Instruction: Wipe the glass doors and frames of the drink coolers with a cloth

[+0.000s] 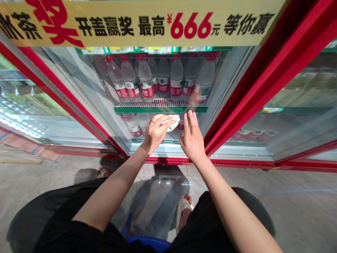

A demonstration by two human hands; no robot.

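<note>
In the middle of the view, my left hand (156, 131) is closed around a crumpled white tissue (173, 123), held at the glass door (226, 56) of a drinks fridge. A ring shows on one finger. My right hand (193, 137) is just to the right, its fingers stretched out and pointing up, and it seems to rest on the same glass. Nothing is in it. Behind the glass, water bottles (146, 79) with red caps and red labels stand on a shelf (160, 109) with a green front strip. More bottles (134, 127) are on the level below, partly hidden by my hands.
A yellow promotional banner (105, 26) crosses the top of the door. Red door frames (252, 77) separate the neighbouring fridge sections. Grey floor (223, 186) lies below, with my sandalled foot (183, 211) on it. Part of something blue (147, 241) shows beneath me.
</note>
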